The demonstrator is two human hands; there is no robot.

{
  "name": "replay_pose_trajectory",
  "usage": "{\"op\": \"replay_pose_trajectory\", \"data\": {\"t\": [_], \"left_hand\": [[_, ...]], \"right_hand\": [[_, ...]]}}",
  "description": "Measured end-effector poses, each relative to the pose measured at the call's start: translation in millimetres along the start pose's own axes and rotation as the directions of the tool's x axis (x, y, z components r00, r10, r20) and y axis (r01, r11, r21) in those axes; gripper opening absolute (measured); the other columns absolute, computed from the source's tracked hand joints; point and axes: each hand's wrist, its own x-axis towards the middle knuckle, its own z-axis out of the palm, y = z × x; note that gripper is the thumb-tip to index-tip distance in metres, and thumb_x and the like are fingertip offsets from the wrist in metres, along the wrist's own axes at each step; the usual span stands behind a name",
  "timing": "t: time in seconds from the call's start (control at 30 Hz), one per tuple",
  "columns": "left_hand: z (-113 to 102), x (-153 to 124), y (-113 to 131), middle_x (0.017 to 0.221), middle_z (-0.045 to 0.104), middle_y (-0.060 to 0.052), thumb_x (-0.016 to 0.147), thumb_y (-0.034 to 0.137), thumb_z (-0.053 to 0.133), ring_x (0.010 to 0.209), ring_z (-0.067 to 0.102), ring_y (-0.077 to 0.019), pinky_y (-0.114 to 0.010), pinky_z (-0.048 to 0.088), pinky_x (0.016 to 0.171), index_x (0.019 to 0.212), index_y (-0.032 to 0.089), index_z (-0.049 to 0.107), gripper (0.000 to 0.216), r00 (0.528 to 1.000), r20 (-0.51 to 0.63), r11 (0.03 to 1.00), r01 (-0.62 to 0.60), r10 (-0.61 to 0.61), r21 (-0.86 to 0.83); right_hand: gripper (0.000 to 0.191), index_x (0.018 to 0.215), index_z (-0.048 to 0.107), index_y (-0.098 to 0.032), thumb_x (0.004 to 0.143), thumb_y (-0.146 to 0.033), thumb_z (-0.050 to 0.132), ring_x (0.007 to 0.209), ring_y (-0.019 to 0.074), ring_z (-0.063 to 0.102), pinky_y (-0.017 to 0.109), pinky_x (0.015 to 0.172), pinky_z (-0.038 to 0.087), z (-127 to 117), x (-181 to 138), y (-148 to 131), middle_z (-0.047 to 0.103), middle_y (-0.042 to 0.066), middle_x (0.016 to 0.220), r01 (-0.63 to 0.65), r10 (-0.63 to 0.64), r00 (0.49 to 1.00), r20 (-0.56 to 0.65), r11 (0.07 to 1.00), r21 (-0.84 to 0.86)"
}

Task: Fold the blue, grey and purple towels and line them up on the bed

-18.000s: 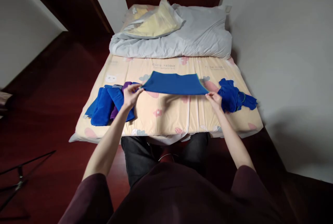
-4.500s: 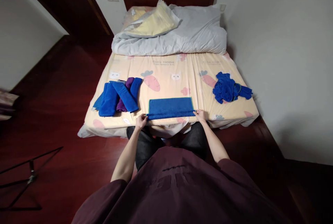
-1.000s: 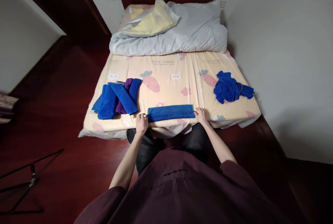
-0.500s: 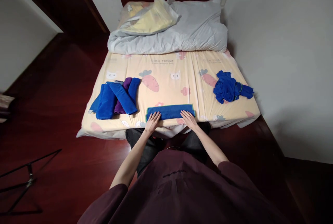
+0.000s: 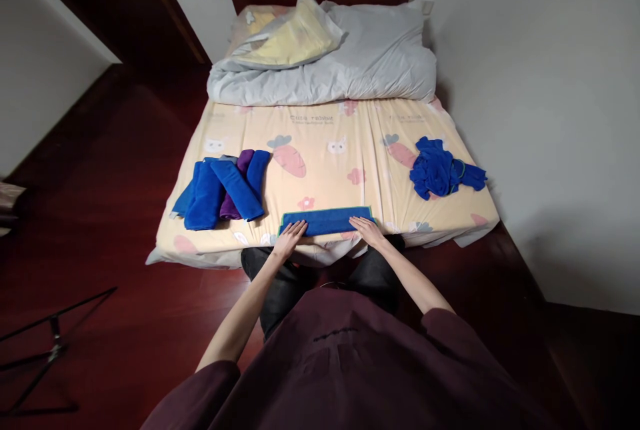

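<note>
A blue towel point(image 5: 330, 220) with a green edge lies folded into a long, narrow strip along the bed's front edge. On its left end, my left hand point(image 5: 291, 238) rests with fingers stretched out; the thumb is hard to see. My right hand point(image 5: 367, 231) lies on the right end the same way, fingers extended over the cloth. To the left is a pile of rolled or folded towels, with a blue towel point(image 5: 237, 190) on top and a purple towel point(image 5: 229, 207) beneath. A crumpled heap of blue cloth point(image 5: 434, 170) sits to the right.
The bed point(image 5: 315, 143) has a cream sheet printed with carrots and rabbits. At its far end lies a bunched grey-white quilt point(image 5: 370, 57) with a yellow part showing. A black metal stand point(image 5: 55, 347) is on the dark red floor at left; a white wall point(image 5: 540, 117) rises at right.
The folded towel has shifted slightly toward me, with both hands on its ends. My left hand has moved a little left and nearer; the piles have stayed put.
</note>
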Motion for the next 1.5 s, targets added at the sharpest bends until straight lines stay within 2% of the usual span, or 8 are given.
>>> {"op": "replay_pose_trajectory", "data": {"t": [0.13, 0.3, 0.47, 0.83, 1.07, 1.37, 1.43, 1.5], "left_hand": [[-4.0, -12.9, -10.5, 0.16, 0.052, -0.012, 0.083, 0.0, 0.04, 0.152, 0.046, -0.0215, -0.045, 0.032, 0.13, 0.154, 0.017, 0.054, 0.075, 1.0, 0.004, 0.991, -0.028, 0.029, -0.129], [-17.7, -7.0, -18.2, 0.142, 0.068, -0.013, 0.084, 0.006, 0.048, 0.134, 0.062, -0.0261, -0.044, 0.048, 0.118, 0.141, 0.019, 0.066, 0.061, 0.999, -0.039, 0.971, 0.027, -0.037, -0.239], [-29.5, -0.3, -30.4, 0.13, 0.074, -0.012, 0.088, 0.018, 0.056, 0.122, 0.069, -0.0309, -0.045, 0.053, 0.111, 0.131, 0.022, 0.073, 0.046, 0.986, -0.068, 0.948, 0.125, -0.151, -0.292], [-32.3, 2.4, -53.8, 0.108, 0.077, -0.013, 0.086, 0.041, 0.066, 0.085, 0.073, -0.0272, -0.041, 0.061, 0.084, 0.117, 0.015, 0.073, 0.041, 0.894, -0.191, 0.823, 0.265, -0.405, -0.503], [-24.9, 9.9, -54.8, 0.109, 0.076, -0.015, 0.085, 0.043, 0.066, 0.09, 0.075, -0.0272, -0.039, 0.063, 0.079, 0.112, 0.016, 0.071, 0.039, 0.831, -0.243, 0.758, 0.285, -0.5, -0.586], [-32.4, 16.5, -44.4, 0.11, 0.074, -0.018, 0.091, 0.032, 0.062, 0.093, 0.073, -0.0286, -0.045, 0.061, 0.088, 0.118, 0.012, 0.067, 0.034, 0.814, -0.25, 0.79, 0.355, -0.525, -0.5], [-33.1, 19.2, -35.4, 0.122, 0.07, -0.023, 0.094, 0.027, 0.058, 0.107, 0.07, -0.0335, -0.052, 0.055, 0.101, 0.123, 0.009, 0.065, 0.035, 0.803, -0.281, 0.812, 0.373, -0.525, -0.448], [-31.7, 22.9, -22.1, 0.143, 0.06, -0.028, 0.096, 0.023, 0.052, 0.133, 0.057, -0.0393, -0.059, 0.04, 0.117, 0.129, 0.007, 0.063, 0.039, 0.806, -0.327, 0.843, 0.35, -0.494, -0.409]], "right_hand": [[0.062, 0.145, 0.066, -0.018, 0.087, 0.0, 0.052, 0.142, 0.0209, 0.058, 0.037, 0.125, 0.044, -10.2, -7.9, 1.9, 0.062, 0.007, 0.151, 0.003, -0.009, 0.999, 0.047, 0.992, 0.128], [0.044, 0.133, 0.075, -0.024, 0.093, -0.009, 0.062, 0.129, 0.0257, 0.069, 0.041, 0.114, 0.055, -30.4, 3.7, 5.1, 0.073, 0.007, 0.137, -0.152, 0.145, 0.988, 0.049, 0.972, 0.178], [0.03, 0.121, 0.08, -0.027, 0.092, -0.019, 0.073, 0.12, 0.0264, 0.073, 0.039, 0.109, 0.057, -46.3, 12.7, 15.6, 0.078, 0.005, 0.125, -0.251, 0.246, 0.968, 0.053, 0.936, 0.248], [0.028, 0.113, 0.081, -0.02, 0.085, -0.024, 0.078, 0.113, 0.0256, 0.074, 0.035, 0.102, 0.057, -51.1, 10.7, 44.1, 0.079, 0.009, 0.119, -0.334, 0.41, 0.911, -0.044, 0.797, 0.503], [0.036, 0.118, 0.079, -0.018, 0.086, -0.035, 0.076, 0.095, 0.0234, 0.074, 0.037, 0.09, 0.06, -43.7, 10.9, 55.1, 0.079, 0.013, 0.117, -0.353, 0.471, 0.88, -0.069, 0.743, 0.568], [0.032, 0.115, 0.078, -0.018, 0.089, -0.034, 0.07, 0.092, 0.0235, 0.071, 0.038, 0.089, 0.059, -36.7, 13.9, 61.3, 0.078, 0.011, 0.107, -0.359, 0.474, 0.875, -0.103, 0.777, 0.517], [0.03, 0.116, 0.078, -0.017, 0.09, -0.027, 0.069, 0.104, 0.0261, 0.07, 0.041, 0.099, 0.057, -35.3, 17.0, 58.0, 0.077, 0.013, 0.113, -0.338, 0.447, 0.876, -0.182, 0.837, 0.43], [0.032, 0.12, 0.077, -0.016, 0.091, -0.02, 0.064, 0.122, 0.0286, 0.064, 0.045, 0.112, 0.05, -32.2, 22.3, 48.6, 0.073, 0.015, 0.127, -0.311, 0.398, 0.877, -0.27, 0.898, 0.312]]}}
